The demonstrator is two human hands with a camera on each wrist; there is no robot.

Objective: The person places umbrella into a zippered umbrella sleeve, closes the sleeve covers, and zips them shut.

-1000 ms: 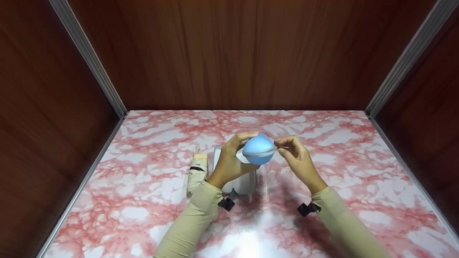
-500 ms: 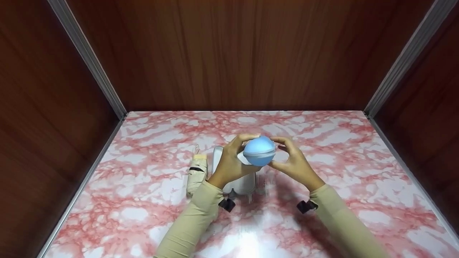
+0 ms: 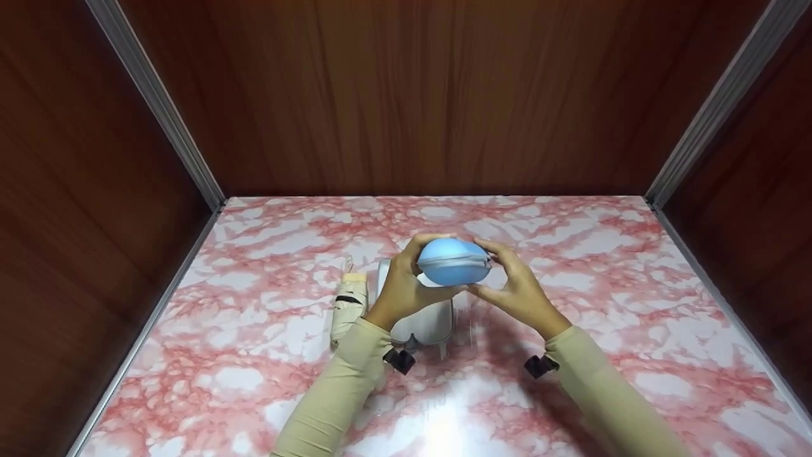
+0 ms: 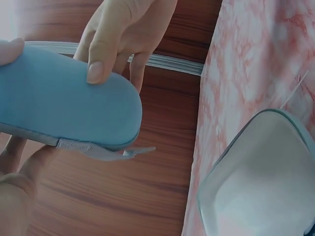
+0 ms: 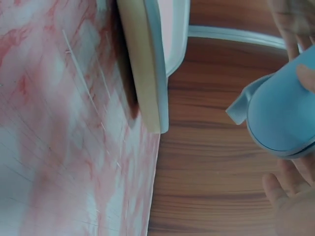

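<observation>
A blue hard-shell zip case (image 3: 453, 270) is held up above the table between both hands. Its pale zip band runs along the side, and a fabric tab hangs from one end in the left wrist view. My left hand (image 3: 406, 285) grips the case's left end, fingers over the top and thumb below. On the right end, my right hand (image 3: 517, 285) pinches the case between fingers and thumb. Beneath the left hand lies a pale grey-white tray-like piece with a notched front edge (image 3: 428, 327), partly hidden by that hand.
Left of the pale piece lies a folded beige umbrella (image 3: 350, 311) with a yellowish end and a wrist loop. The red-and-white marbled table (image 3: 235, 381) is bounded by dark wood panels (image 3: 406, 95) at the back and sides.
My right hand has left the zip pull at the case's right end and now grips that end. The case has turned so its long side faces the head camera.
</observation>
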